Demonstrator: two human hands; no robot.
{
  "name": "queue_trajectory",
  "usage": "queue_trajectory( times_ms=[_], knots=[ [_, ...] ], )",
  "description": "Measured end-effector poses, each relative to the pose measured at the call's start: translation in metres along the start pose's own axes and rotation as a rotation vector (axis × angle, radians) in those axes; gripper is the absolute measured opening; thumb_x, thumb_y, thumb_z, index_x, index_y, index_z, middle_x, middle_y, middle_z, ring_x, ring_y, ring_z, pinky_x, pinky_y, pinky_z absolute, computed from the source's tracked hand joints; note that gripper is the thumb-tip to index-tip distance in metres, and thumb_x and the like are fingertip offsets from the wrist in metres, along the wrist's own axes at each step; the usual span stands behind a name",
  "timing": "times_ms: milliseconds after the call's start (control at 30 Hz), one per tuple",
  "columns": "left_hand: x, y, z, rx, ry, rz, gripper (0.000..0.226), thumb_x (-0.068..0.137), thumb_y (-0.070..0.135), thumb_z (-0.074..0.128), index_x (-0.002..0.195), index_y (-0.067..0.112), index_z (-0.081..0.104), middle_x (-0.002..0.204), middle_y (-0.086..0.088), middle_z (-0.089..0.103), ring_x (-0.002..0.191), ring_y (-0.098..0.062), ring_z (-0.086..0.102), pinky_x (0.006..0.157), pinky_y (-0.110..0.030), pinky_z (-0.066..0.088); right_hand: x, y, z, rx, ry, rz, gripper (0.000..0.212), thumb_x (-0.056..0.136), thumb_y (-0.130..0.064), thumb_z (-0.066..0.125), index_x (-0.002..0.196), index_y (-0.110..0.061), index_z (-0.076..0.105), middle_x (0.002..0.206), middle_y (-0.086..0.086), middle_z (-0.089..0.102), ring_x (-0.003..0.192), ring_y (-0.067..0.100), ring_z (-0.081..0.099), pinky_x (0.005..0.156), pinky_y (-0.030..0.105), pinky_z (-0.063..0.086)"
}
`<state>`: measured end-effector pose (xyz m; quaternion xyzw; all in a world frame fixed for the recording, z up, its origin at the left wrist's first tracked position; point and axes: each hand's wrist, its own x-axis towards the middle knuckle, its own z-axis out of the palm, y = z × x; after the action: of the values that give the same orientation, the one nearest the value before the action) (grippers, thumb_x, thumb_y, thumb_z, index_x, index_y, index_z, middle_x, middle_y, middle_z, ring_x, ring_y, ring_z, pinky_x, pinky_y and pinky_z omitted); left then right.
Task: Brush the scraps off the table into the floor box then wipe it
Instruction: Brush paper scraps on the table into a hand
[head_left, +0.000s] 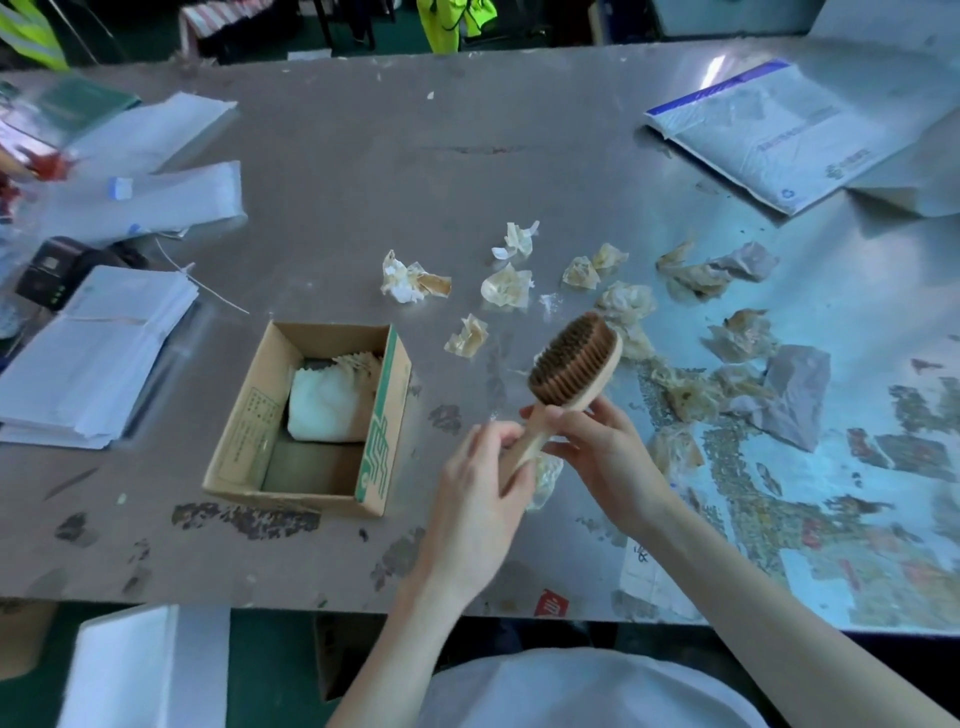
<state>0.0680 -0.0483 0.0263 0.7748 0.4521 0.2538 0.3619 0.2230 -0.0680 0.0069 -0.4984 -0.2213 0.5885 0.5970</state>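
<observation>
At the far left of the grey metal worktop (363, 171) lie stacks of white paper envelopes (88, 353), with a small black device (52, 270) just behind them. Right of the stacks stands an open brown cardboard box with green print (382, 431), on the worktop itself, holding a white crumpled wad (324, 408).

Between the box and the hands the surface is scuffed, and crumpled beige paper scraps (506, 288) are scattered from the middle towards the right, one lying directly under the hands.

The left hand (475, 488) has its grip curled round the lower end of the handle of a round wooden brush with brown bristles (574, 364). The right hand (597, 447) pinches the handle's neck just below the head. The brush is held above the worktop, tilted, bristles facing up.

Further right, more scraps and grey crumpled pieces (795, 395) lie thickly on a peeling, patterned patch of worktop. A white padded mailer with a blue edge (763, 135) lies at the far right corner.
</observation>
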Motion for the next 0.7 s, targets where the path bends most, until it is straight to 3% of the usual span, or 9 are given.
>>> queue_trajectory(
  times_ms=[100,200,267,333,467,567,633,700],
  knots=[
    [0.0,0.004,0.013,-0.074,-0.059,0.0,0.02,0.09,0.021,0.061,0.109,0.021,0.057,0.102,0.011,0.06,0.089,-0.003,0.058,0.076,-0.022,0.048,-0.006,0.002,-0.009,0.094,0.061,-0.024,0.024,0.079,-0.01,0.062,0.102,-0.008,0.061,0.082,0.006,0.065,0.076,0.02,0.064,0.07,0.029,0.052],
    [0.002,0.005,0.022,-0.121,-0.157,0.02,0.022,0.091,0.027,0.06,0.113,0.024,0.056,0.108,0.013,0.06,0.096,0.0,0.058,0.08,-0.019,0.048,-0.01,0.006,-0.018,0.128,0.153,-0.033,0.013,0.086,-0.006,0.06,0.099,-0.007,0.058,0.075,0.004,0.06,0.071,0.02,0.059,0.069,0.031,0.052],
    [0.002,0.002,0.027,-0.102,-0.207,0.062,0.027,0.093,0.031,0.057,0.119,0.023,0.054,0.114,0.013,0.057,0.105,0.003,0.053,0.087,-0.011,0.042,-0.013,0.002,-0.025,0.106,0.266,-0.013,0.007,0.089,-0.001,0.058,0.094,-0.005,0.054,0.071,0.008,0.057,0.065,0.023,0.059,0.067,0.035,0.053],
    [0.003,-0.008,0.031,-0.039,-0.219,0.098,0.031,0.094,0.031,0.054,0.124,0.021,0.051,0.12,0.014,0.052,0.112,0.005,0.047,0.093,-0.007,0.034,-0.015,-0.004,-0.037,0.013,0.404,0.009,0.01,0.088,0.004,0.054,0.087,-0.006,0.051,0.063,0.01,0.052,0.052,0.02,0.054,0.052,0.031,0.05],
    [0.008,-0.042,0.046,0.096,-0.15,0.087,0.033,0.094,0.025,0.054,0.125,0.016,0.051,0.126,0.007,0.049,0.12,-0.008,0.046,0.102,-0.023,0.036,-0.018,-0.02,-0.075,-0.22,0.541,0.004,0.022,0.084,0.008,0.047,0.081,-0.013,0.051,0.059,0.007,0.046,0.045,0.017,0.041,0.043,0.026,0.037],
    [0.007,-0.066,0.058,0.214,-0.117,0.079,0.037,0.092,0.024,0.057,0.127,0.016,0.05,0.13,0.003,0.048,0.124,-0.015,0.043,0.103,-0.027,0.032,-0.017,-0.032,-0.112,-0.413,0.622,-0.004,0.036,0.08,0.006,0.049,0.107,-0.017,0.056,0.074,0.005,0.052,0.052,0.018,0.042,0.048,0.028,0.035],
    [0.006,-0.075,0.066,0.274,-0.126,0.088,0.041,0.09,0.024,0.059,0.129,0.016,0.048,0.133,0.001,0.045,0.125,-0.018,0.04,0.103,-0.03,0.031,-0.018,-0.041,-0.137,-0.566,0.721,-0.013,0.062,0.08,0.003,0.053,0.136,-0.022,0.045,0.098,0.006,0.054,0.058,0.017,0.046,0.051,0.027,0.035],
    [0.004,-0.081,0.072,0.326,-0.129,0.093,0.046,0.087,0.023,0.064,0.129,0.015,0.048,0.134,-0.002,0.044,0.124,-0.019,0.038,0.101,-0.035,0.034,-0.018,-0.046,-0.161,-0.692,0.813,-0.019,0.072,0.081,0.001,0.055,0.145,-0.023,0.036,0.111,0.005,0.048,0.066,0.019,0.05,0.049,0.027,0.035]
  ],
)
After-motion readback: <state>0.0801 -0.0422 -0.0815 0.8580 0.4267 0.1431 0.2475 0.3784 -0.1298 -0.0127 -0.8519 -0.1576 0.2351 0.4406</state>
